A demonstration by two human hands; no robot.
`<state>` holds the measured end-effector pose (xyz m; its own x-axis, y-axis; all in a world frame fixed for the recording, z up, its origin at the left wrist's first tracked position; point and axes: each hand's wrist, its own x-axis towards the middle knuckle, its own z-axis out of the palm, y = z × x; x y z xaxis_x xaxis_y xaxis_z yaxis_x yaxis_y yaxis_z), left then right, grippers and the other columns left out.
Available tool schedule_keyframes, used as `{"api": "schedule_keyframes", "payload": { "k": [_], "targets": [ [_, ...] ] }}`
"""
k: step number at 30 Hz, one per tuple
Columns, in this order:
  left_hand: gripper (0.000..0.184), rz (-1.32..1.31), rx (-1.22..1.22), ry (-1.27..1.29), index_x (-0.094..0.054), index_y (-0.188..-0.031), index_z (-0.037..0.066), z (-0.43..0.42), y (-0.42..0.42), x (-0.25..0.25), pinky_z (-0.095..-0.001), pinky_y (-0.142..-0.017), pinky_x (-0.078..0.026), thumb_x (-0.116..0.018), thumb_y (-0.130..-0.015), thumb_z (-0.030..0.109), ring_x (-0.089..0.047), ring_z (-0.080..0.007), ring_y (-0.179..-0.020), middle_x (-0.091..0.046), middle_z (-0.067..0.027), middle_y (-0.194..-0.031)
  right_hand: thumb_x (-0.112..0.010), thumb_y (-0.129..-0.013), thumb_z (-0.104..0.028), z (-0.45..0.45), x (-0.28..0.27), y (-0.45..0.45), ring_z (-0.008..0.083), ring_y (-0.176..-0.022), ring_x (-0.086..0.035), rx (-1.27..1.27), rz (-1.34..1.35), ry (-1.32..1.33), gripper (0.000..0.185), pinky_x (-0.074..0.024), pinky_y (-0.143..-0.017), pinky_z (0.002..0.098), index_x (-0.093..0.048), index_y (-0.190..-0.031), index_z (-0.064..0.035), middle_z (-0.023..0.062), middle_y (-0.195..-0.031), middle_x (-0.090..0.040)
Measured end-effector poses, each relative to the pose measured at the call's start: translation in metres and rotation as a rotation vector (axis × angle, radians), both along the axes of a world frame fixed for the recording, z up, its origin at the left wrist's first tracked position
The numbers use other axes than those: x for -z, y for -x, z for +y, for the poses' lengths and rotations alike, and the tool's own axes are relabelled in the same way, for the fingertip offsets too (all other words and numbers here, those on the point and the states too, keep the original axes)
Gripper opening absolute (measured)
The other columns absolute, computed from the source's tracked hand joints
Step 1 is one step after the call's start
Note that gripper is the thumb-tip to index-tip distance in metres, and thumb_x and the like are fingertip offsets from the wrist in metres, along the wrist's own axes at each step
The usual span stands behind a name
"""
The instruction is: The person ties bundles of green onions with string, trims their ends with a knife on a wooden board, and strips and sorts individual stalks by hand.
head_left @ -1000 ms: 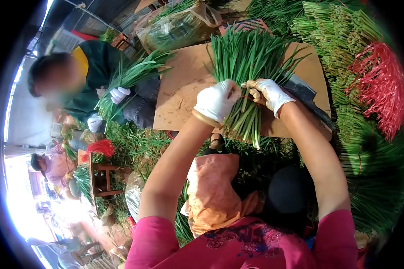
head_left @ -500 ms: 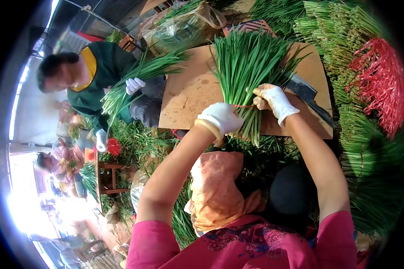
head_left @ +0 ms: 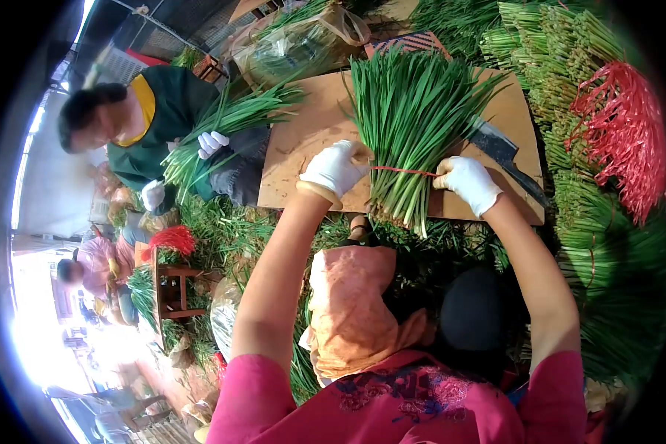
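A thick bundle of garlic chives (head_left: 414, 111) lies on the wooden board, leaves fanned away from me and pale cut ends toward me. A red string (head_left: 405, 171) runs straight across the bundle near its stem end. My left hand (head_left: 337, 169), in a white glove, pinches the string's left end, a little off the bundle. At the right side of the stems, my gloved right hand (head_left: 466, 183) grips the other end. Beside that hand a large dark-bladed knife (head_left: 505, 155) rests on the board, its tip partly under the leaves.
The wooden board (head_left: 296, 148) sits before me. Tied green bundles (head_left: 562, 96) are stacked at right, with red strings (head_left: 625, 133) hanging over them. A co-worker (head_left: 166, 111) at left holds loose chives (head_left: 233, 118). A plastic bag (head_left: 296, 48) stands behind the board.
My hands have moved apart, the left one leftward and away from me, the right one slightly rightward and nearer. The red string now shows stretched between them. The co-worker's lower hand has risen toward their chives.
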<state>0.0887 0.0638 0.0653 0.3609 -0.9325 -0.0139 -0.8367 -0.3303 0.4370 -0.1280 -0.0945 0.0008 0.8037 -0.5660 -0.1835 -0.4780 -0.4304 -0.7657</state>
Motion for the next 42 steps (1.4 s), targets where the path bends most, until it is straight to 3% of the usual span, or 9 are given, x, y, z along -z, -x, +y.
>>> {"api": "schedule_keyframes", "payload": {
  "k": [9, 12, 18, 25, 27, 29, 34, 38, 42],
  "targets": [
    [0.018, -0.052, 0.084, -0.093, -0.063, -0.089, 0.009, -0.039, -0.005, 0.021, -0.0408, -0.070, -0.049, -0.062, -0.077, 0.023, -0.061, -0.0314, -0.078, -0.063, -0.0121, -0.080, -0.065, -0.068, -0.021, -0.012, -0.002, -0.019, 0.0236, -0.082, -0.056, -0.185, -0.276, 0.483, 0.011, -0.0452, -0.069, 0.0358, -0.066, -0.064, -0.0109, 0.0047, -0.078, -0.057],
    [0.024, -0.168, 0.208, 0.221, -0.064, -0.089, 0.008, -0.032, 0.018, -0.012, -0.0391, -0.071, -0.049, -0.064, -0.076, 0.028, -0.061, -0.0309, -0.080, -0.063, -0.0128, -0.082, -0.063, -0.069, -0.020, -0.028, 0.005, -0.007, 0.0218, -0.083, -0.055, -0.318, -0.401, 0.648, 0.013, -0.0459, -0.069, 0.0323, -0.065, -0.063, -0.0090, 0.0041, -0.081, -0.059],
    [0.055, -0.365, 0.558, 0.047, -0.057, -0.114, 0.012, 0.006, 0.090, 0.012, -0.0504, -0.105, -0.026, -0.067, -0.068, 0.040, -0.034, -0.0319, -0.129, -0.047, -0.0112, -0.130, -0.065, -0.075, -0.001, 0.011, 0.007, -0.022, 0.0145, -0.083, -0.060, 0.380, -0.735, -0.730, 0.008, -0.0482, -0.075, 0.0266, -0.064, -0.083, 0.0017, 0.0078, -0.085, -0.062],
    [0.042, 0.393, 0.486, 0.439, -0.056, -0.121, 0.010, 0.071, 0.024, -0.006, -0.0472, -0.105, -0.025, -0.060, -0.083, 0.027, -0.025, -0.0287, -0.136, -0.042, -0.0139, -0.137, -0.063, -0.074, 0.002, 0.055, -0.104, -0.077, 0.0111, -0.077, -0.059, 0.084, -0.734, -0.718, 0.008, -0.0460, -0.074, 0.0237, -0.063, -0.082, 0.0042, 0.0060, -0.079, -0.064],
    [0.034, 1.101, 0.070, 0.307, -0.059, -0.116, 0.005, 0.093, 0.018, -0.013, -0.0367, -0.102, -0.033, -0.062, -0.083, 0.010, -0.038, -0.0216, -0.128, -0.051, -0.0121, -0.127, -0.063, -0.073, 0.001, 0.048, -0.097, -0.107, 0.0136, -0.076, -0.062, -0.019, -0.682, -0.694, 0.007, -0.0470, -0.073, 0.0237, -0.064, -0.078, 0.0057, 0.0090, -0.078, -0.065],
    [0.031, 1.181, -0.259, 0.269, -0.061, -0.113, 0.003, 0.109, -0.023, 0.011, -0.0330, -0.100, -0.036, -0.063, -0.083, 0.008, -0.044, -0.0195, -0.121, -0.055, -0.0105, -0.121, -0.061, -0.076, -0.001, 0.045, -0.067, -0.130, 0.0160, -0.073, -0.062, -0.054, -0.594, -0.697, 0.008, -0.0487, -0.071, 0.0280, -0.064, -0.073, 0.0049, 0.0109, -0.077, -0.067],
    [0.062, 0.642, -0.265, 0.798, -0.039, -0.134, 0.000, 0.107, -0.015, 0.004, -0.0369, -0.109, -0.021, -0.053, -0.088, 0.039, -0.032, -0.0243, -0.131, -0.039, -0.0146, -0.139, -0.067, -0.078, -0.026, 0.034, -0.049, -0.144, 0.0072, -0.067, -0.060, 0.116, -0.417, -0.693, 0.018, -0.0391, -0.058, 0.0240, -0.067, -0.081, -0.0077, -0.0006, -0.076, -0.068],
    [0.062, 0.196, -0.299, 0.835, -0.040, -0.134, 0.002, 0.060, 0.024, 0.039, -0.0403, -0.109, -0.023, -0.053, -0.087, 0.040, -0.033, -0.0330, -0.130, -0.037, -0.0213, -0.138, -0.065, -0.081, -0.025, 0.042, -0.058, -0.142, 0.0061, -0.072, -0.062, 0.129, -0.373, -0.640, 0.015, -0.0368, -0.061, 0.0232, -0.067, -0.083, -0.0101, -0.0027, -0.079, -0.069],
    [0.057, 0.203, -0.288, 0.744, -0.047, -0.128, 0.003, 0.054, 0.019, 0.069, -0.0441, -0.105, -0.028, -0.057, -0.085, 0.040, -0.039, -0.0394, -0.124, -0.044, -0.0212, -0.132, -0.058, -0.084, -0.005, 0.034, -0.040, -0.138, 0.0149, -0.073, -0.064, -0.001, -0.626, -0.858, 0.016, -0.0500, -0.072, 0.0246, -0.064, -0.092, 0.0077, 0.0106, -0.080, -0.067]
  ]
}}
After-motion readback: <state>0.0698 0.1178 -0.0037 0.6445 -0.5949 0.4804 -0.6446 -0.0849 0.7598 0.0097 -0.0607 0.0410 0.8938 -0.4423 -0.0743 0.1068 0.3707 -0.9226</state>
